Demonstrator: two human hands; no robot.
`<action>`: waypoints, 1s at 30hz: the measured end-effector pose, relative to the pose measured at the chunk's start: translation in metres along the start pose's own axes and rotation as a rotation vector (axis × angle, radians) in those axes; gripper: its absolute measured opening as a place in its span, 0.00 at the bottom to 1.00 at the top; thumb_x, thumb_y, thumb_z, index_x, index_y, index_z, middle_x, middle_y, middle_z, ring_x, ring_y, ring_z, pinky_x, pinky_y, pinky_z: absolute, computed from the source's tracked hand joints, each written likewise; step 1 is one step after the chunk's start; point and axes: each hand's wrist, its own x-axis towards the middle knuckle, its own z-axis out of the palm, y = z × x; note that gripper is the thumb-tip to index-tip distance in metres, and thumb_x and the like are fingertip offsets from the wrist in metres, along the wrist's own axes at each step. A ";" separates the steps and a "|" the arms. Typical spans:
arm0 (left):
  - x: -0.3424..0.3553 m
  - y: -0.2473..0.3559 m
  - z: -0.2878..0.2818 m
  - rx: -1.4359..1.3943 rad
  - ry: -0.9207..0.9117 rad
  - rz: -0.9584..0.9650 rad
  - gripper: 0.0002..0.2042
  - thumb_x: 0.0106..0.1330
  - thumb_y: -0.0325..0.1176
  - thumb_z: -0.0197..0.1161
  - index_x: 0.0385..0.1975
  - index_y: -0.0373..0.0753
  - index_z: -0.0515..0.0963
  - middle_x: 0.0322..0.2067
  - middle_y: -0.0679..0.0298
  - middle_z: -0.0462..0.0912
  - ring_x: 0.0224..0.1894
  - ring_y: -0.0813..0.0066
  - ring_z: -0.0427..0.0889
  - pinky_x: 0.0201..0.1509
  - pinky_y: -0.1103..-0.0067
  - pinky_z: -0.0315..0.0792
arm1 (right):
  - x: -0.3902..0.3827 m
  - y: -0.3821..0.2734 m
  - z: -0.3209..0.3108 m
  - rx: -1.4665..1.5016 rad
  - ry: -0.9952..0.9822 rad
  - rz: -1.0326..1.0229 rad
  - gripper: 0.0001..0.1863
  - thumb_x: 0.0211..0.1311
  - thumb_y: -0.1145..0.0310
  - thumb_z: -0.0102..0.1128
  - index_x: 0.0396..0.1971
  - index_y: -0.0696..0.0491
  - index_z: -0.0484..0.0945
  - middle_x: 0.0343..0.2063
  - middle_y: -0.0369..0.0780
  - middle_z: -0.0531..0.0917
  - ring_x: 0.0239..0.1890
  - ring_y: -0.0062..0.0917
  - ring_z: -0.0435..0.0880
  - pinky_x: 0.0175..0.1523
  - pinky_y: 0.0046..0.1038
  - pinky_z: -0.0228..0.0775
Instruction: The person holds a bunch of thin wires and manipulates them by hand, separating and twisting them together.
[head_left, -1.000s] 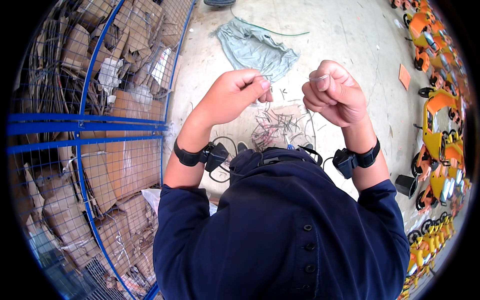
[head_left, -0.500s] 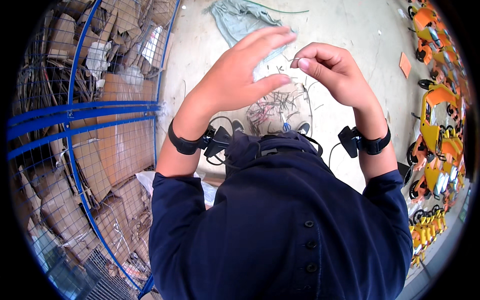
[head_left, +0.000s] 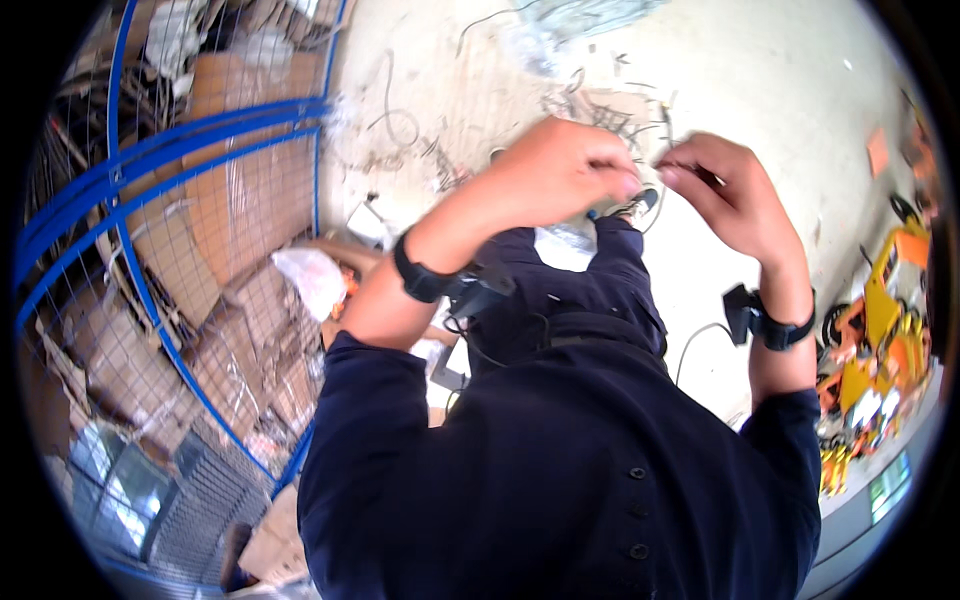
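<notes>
My left hand [head_left: 560, 170] and my right hand [head_left: 725, 195] are raised close together in front of my dark blue jacket [head_left: 560, 470]. The left hand's fingers are curled shut, the right hand's thumb and forefinger are pinched, and a thin wire [head_left: 648, 160] seems to run between the two fingertips; the picture is blurred there. A small dark piece [head_left: 640, 200] shows just under the left fingertips. Each wrist wears a black band with a small box. Beyond the hands a tangle of thin wires [head_left: 610, 110] lies on the concrete floor.
A blue wire cage [head_left: 150, 170] full of flattened cardboard fills the left side. A white plastic bag [head_left: 310, 280] lies by its foot. Orange and yellow machines [head_left: 880, 330] line the right edge. A grey cloth [head_left: 580, 20] lies at the top.
The left hand's spread fingers have curled shut and both hands have drawn closer together. The view has swung, so the wire tangle and cloth sit higher in the picture.
</notes>
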 end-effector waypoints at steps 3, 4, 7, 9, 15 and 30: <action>0.003 -0.048 0.014 -0.346 -0.132 -0.142 0.07 0.62 0.29 0.63 0.33 0.33 0.82 0.29 0.62 0.86 0.32 0.80 0.84 0.38 0.83 0.75 | 0.004 0.040 0.007 0.043 -0.135 0.108 0.03 0.58 0.77 0.60 0.31 0.61 0.79 0.25 0.41 0.78 0.26 0.23 0.75 0.32 0.23 0.66; 0.005 -0.065 0.021 -0.500 -0.141 -0.181 0.07 0.63 0.27 0.62 0.34 0.30 0.82 0.29 0.60 0.85 0.33 0.78 0.84 0.39 0.83 0.76 | 0.008 0.052 0.008 0.038 -0.180 0.145 0.03 0.58 0.78 0.60 0.31 0.61 0.79 0.25 0.40 0.78 0.26 0.23 0.74 0.32 0.22 0.66; 0.012 -0.108 0.037 -0.790 -0.189 -0.166 0.06 0.63 0.25 0.61 0.36 0.28 0.80 0.31 0.58 0.85 0.34 0.76 0.84 0.41 0.82 0.76 | 0.020 0.084 0.019 0.103 -0.236 0.227 0.02 0.58 0.78 0.60 0.31 0.60 0.79 0.25 0.39 0.78 0.27 0.21 0.74 0.33 0.21 0.65; 0.019 -0.128 0.045 -0.989 -0.175 -0.167 0.06 0.63 0.26 0.62 0.35 0.29 0.80 0.31 0.58 0.85 0.34 0.75 0.84 0.42 0.82 0.76 | 0.026 0.113 0.023 0.142 -0.268 0.244 0.02 0.59 0.77 0.59 0.31 0.60 0.79 0.25 0.39 0.78 0.28 0.20 0.74 0.34 0.20 0.64; 0.052 -0.194 0.055 -1.277 -0.103 -0.069 0.10 0.65 0.31 0.62 0.40 0.30 0.78 0.30 0.56 0.84 0.35 0.69 0.85 0.41 0.78 0.77 | 0.038 0.198 0.053 0.446 -0.262 0.494 0.06 0.66 0.75 0.53 0.33 0.60 0.79 0.28 0.34 0.78 0.31 0.16 0.72 0.38 0.19 0.64; 0.170 -0.437 0.036 -1.239 0.335 -0.021 0.14 0.72 0.39 0.50 0.44 0.36 0.77 0.33 0.60 0.85 0.16 0.83 0.71 0.19 0.88 0.63 | 0.100 0.424 0.188 0.318 0.008 0.240 0.12 0.68 0.66 0.54 0.40 0.59 0.80 0.28 0.36 0.80 0.28 0.15 0.74 0.34 0.19 0.67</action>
